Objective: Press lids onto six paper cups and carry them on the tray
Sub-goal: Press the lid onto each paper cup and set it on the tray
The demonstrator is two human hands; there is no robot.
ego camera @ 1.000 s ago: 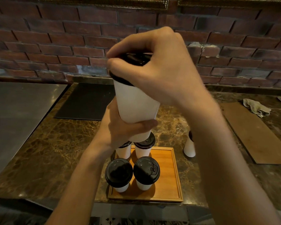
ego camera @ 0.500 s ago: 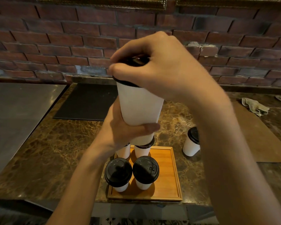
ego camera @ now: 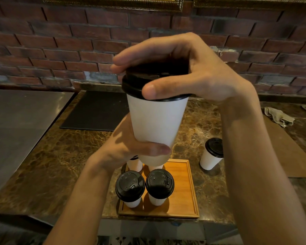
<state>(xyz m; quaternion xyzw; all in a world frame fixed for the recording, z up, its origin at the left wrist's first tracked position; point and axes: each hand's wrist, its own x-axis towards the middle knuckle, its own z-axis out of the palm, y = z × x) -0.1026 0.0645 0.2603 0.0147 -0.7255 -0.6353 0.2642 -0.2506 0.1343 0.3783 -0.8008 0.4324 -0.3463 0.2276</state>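
A white paper cup [ego camera: 155, 121] is held up in front of me, above the counter. My left hand [ego camera: 129, 147] grips its lower part. My right hand [ego camera: 193, 71] arches over its black lid [ego camera: 136, 84], thumb on the lid's front rim and fingers across the top. Below stands a wooden tray [ego camera: 184, 191] with two lidded cups at its near left, one [ego camera: 130, 187] beside the other [ego camera: 159, 184]. Two more cups behind them are mostly hidden by the held cup. A lidded cup [ego camera: 212, 154] stands on the counter right of the tray.
The tray sits near the front edge of a brown marble counter [ego camera: 60, 165]. A black mat [ego camera: 94, 110] lies at the back, a steel surface [ego camera: 16, 124] to the left, a brown board [ego camera: 290, 152] and a crumpled cloth [ego camera: 279, 116] to the right. A brick wall rises behind.
My right hand's fingers have straightened from a tight curl over the lid, baring more of the black lid. The cup and both hands have sunk slightly in the view.
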